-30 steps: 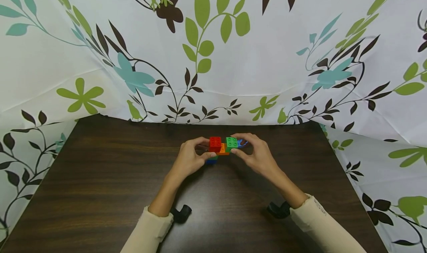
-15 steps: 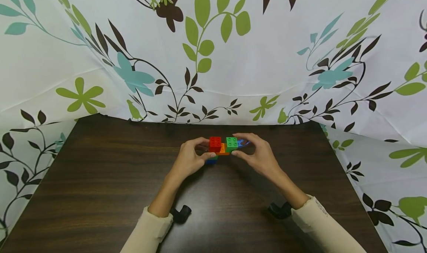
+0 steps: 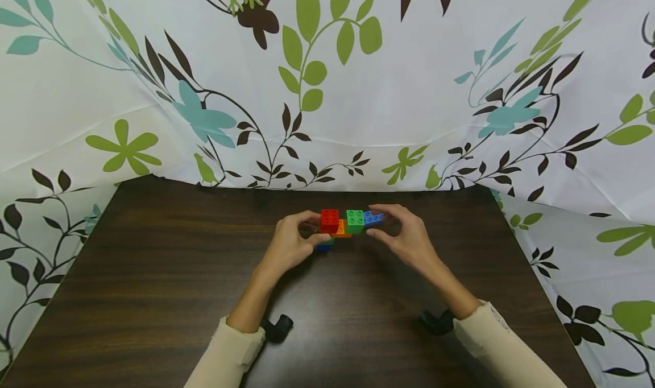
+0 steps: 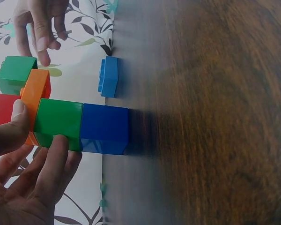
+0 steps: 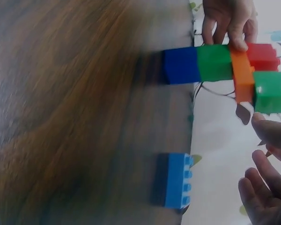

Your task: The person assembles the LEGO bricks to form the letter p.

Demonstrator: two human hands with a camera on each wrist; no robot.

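My left hand (image 3: pixel 294 240) grips a stack of toy building bricks. The stack has a dark blue brick (image 4: pixel 105 129) at the bottom, then a green brick (image 4: pixel 60 123) and a flat orange brick (image 3: pixel 341 228). On top of the orange one sit a red brick (image 3: pixel 330 221) at the left and a bright green brick (image 3: pixel 355 221) at the right. The left thumb lies near the orange and red bricks, and fingers touch the lower green brick. My right hand (image 3: pixel 409 240) holds nothing, with its thumb and fingers spread just right of the upper green brick.
A separate blue brick (image 5: pixel 176 180) with several studs lies on the dark wooden table (image 3: pixel 153 274), behind and right of the stack. A leaf-patterned white cloth (image 3: pixel 409 92) hangs along the table's far edge.
My right hand has let go of the upper green brick and moved slightly right, uncovering more of the loose blue brick. My left hand and the stack stay put.
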